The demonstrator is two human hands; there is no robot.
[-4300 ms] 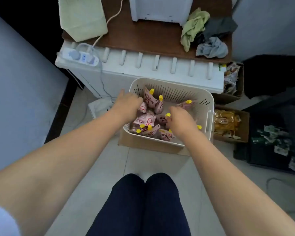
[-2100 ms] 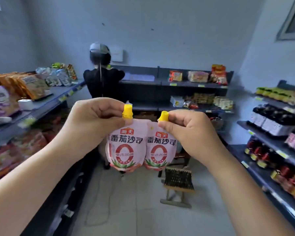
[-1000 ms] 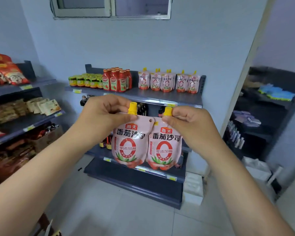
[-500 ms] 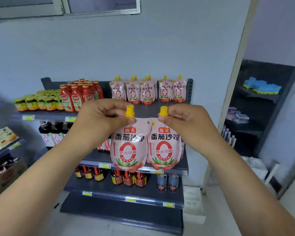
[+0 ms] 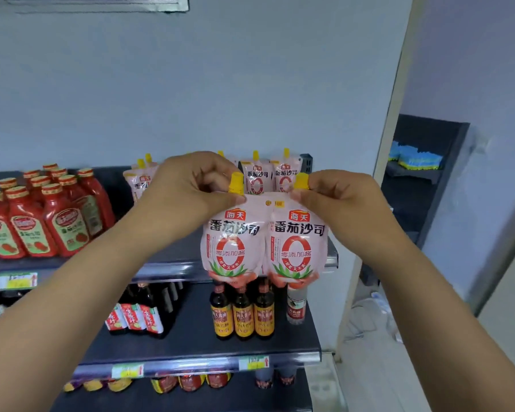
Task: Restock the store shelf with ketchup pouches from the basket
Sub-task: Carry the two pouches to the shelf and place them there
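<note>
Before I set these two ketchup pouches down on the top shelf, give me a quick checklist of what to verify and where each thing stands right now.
1. Left hand grips left pouch near its yellow cap: ok.
2. Right hand grips right pouch near its cap: ok.
3. Both pouches hang upright, labels facing you: ok.
4. Top shelf has bare space in front of the standing pouches: ok.
5. Red ketchup bottles stand clear to the left: ok.
6. Caps fully sealed: cannot tell.

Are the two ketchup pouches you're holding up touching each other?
Touching. The head view shows the left pouch and right pouch hanging side by side, their inner edges meeting and slightly overlapping with no gap between them.
</note>
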